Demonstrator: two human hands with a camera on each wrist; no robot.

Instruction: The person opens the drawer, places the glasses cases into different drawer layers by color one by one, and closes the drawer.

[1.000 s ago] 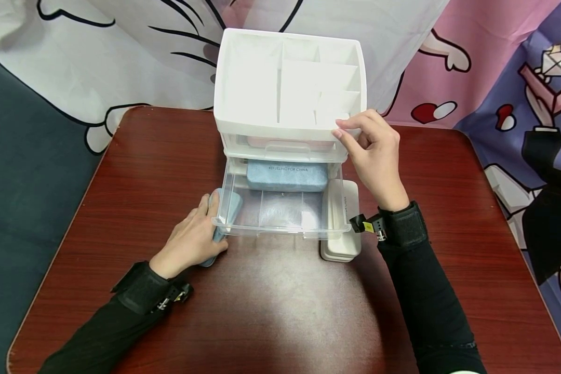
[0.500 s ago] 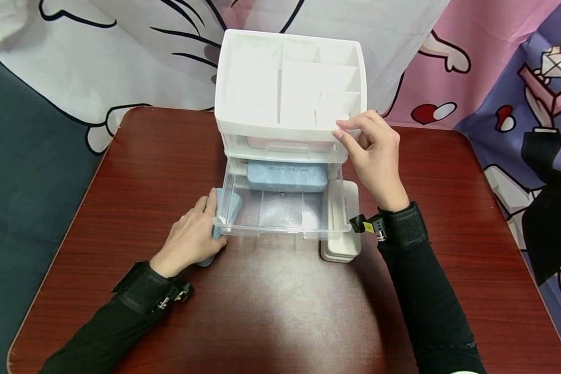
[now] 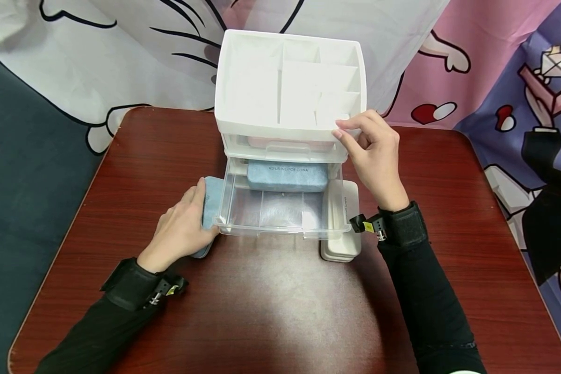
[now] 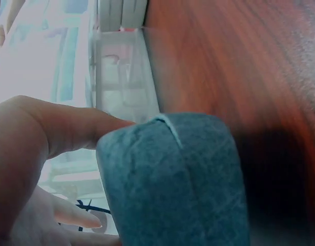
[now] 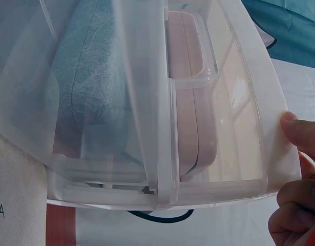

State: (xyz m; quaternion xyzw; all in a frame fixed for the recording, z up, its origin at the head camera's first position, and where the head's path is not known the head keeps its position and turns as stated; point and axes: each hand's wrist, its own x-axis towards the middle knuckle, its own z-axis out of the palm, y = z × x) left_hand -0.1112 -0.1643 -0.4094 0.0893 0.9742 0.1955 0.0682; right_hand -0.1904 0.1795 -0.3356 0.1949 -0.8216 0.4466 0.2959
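Note:
My left hand (image 3: 179,223) grips a blue glasses case (image 3: 211,200) on the table, just left of the pulled-out clear lower drawer (image 3: 280,229). In the left wrist view the seamed end of this case (image 4: 172,174) fills the foreground, the thumb against its edge. Thumb and fingers of my right hand (image 3: 376,156) pinch the front right corner of the white drawer organizer (image 3: 248,78). A second blue case (image 3: 287,179), lettered "REFUELING FOR CHINA", lies at the back of the open drawer. Behind the closed upper drawer front shows a pink case (image 5: 195,118).
Cream-coloured cases (image 3: 340,250) lie stacked right of the open drawer, partly beneath its edge. The organizer's top tray has divided compartments. A printed cloth (image 3: 425,93) hangs behind the reddish-brown table (image 3: 271,317).
My left hand has shifted slightly left with the blue glasses case, which now sits beside the drawer instead of partly behind its clear wall. My right hand stays put.

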